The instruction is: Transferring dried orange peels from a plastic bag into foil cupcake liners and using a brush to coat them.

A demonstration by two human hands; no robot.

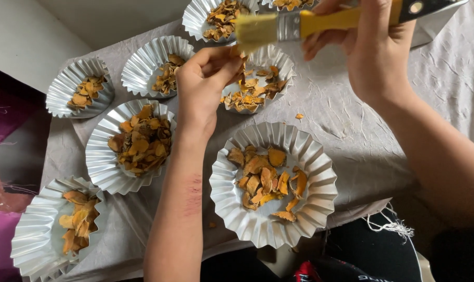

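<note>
- Left hand [203,83] pinches a small orange dried slice [240,67] at its fingertips, held up over the fluted foil dish [284,68] just past it.
- Right hand [375,47] is closed around a yellow-handled brush [299,25]; bristles sit right above the pinched slice.
- Progress, as I judge it: mid-way. One slice in hand; that dish is full of slices, as are the near dish [320,180] under the forearms and the dishes left of the left hand [98,156].
- Left forearm crosses the cloth-covered worktop [352,136]; right wrist is bent inward.
</note>
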